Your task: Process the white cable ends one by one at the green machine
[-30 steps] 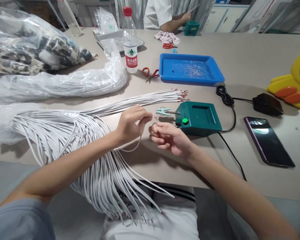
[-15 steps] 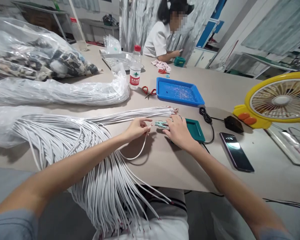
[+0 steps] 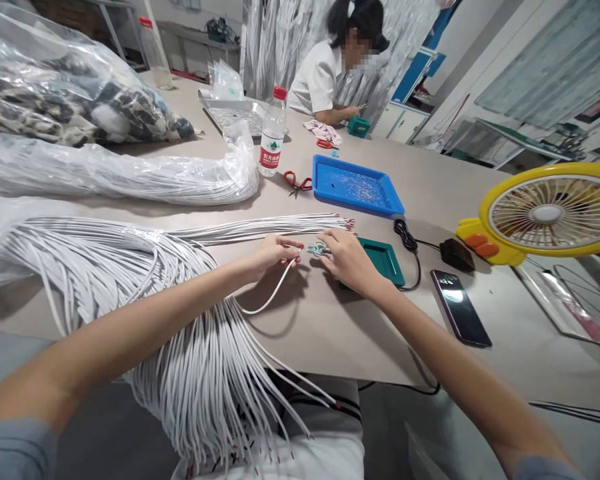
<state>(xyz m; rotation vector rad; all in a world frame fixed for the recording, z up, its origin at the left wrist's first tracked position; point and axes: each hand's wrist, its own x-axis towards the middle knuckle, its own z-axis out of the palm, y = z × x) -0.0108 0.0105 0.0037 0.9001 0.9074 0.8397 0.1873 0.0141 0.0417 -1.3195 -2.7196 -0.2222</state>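
My left hand (image 3: 275, 257) pinches the end of one white cable (image 3: 276, 293), which curves down and back to a large bundle of white cables (image 3: 200, 353). The bundle spills over the table edge onto the lap, its ends showing reddish tips. A small pale-green clip-like tool (image 3: 318, 249) is held in my right hand (image 3: 347, 257), its tip just right of the pinched cable end. Fingers partly hide both the tool and the cable end. Behind the hands lies a straight row of cables (image 3: 260, 227) with stripped-looking ends. A dark green tray (image 3: 397, 270) sits beside the right hand.
Beyond the hands are a blue tray (image 3: 355, 205) with small scraps, red-handled cutters (image 3: 296, 183) and a water bottle (image 3: 273, 137). To the right stand a phone (image 3: 460, 308) and a yellow fan (image 3: 497, 250). Plastic-wrapped cables (image 3: 130, 177) lie left. A co-worker (image 3: 315, 80) sits across the table.
The camera view has shifted slightly. My right hand and the pale-green tool have turned a little, and the fingers have closed more around it. The left hand still holds the cable end.
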